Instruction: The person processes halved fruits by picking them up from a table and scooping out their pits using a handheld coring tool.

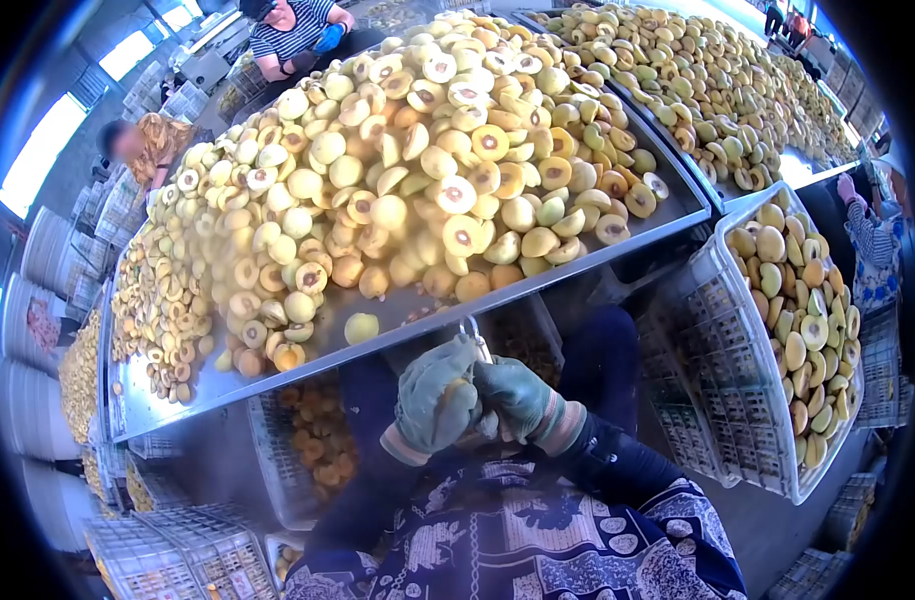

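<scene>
Both hands wear grey-green gloves and meet in front of the metal table's near edge. My left hand (pixel 437 395) is closed round a yellowish fruit piece, of which only a little shows between the fingers. My right hand (pixel 520 398) is wrapped round a small metal tool (pixel 476 340), whose looped tip points up toward the table edge. Beyond the hands, a large heap of halved yellow fruit (pixel 387 210) covers the metal table (pixel 417 322). One greenish fruit (pixel 361 328) lies near its front edge.
At the right stands a white crate (pixel 752 400) full of fruit halves. Another crate (pixel 277 455) with fruit sits below the table at left. A second heaped table (pixel 717 90) is behind right. Co-workers stand or sit at back left and far right.
</scene>
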A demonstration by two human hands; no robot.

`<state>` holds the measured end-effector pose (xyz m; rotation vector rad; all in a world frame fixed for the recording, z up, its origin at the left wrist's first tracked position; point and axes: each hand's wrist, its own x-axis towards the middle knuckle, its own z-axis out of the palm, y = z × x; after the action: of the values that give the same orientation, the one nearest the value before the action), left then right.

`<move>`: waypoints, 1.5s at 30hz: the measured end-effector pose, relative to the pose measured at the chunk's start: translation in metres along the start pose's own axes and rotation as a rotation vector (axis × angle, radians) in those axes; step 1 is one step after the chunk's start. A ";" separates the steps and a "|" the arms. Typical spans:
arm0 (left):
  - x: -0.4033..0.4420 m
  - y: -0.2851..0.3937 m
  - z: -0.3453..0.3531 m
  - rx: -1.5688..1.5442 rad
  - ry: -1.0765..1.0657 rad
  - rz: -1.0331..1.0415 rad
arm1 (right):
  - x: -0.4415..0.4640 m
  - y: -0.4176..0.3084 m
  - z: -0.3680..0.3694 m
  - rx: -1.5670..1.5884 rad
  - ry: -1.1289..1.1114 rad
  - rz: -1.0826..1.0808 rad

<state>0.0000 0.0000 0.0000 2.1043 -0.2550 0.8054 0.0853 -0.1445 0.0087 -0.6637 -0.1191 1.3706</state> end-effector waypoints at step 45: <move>-0.013 0.012 0.014 -0.698 0.233 -0.768 | -0.018 0.027 -0.013 -1.086 0.085 -0.138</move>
<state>-0.0088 -0.0197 -0.0066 1.2684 0.3463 0.3940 0.0637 -0.1648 -0.0097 -1.5710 -0.8611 1.0669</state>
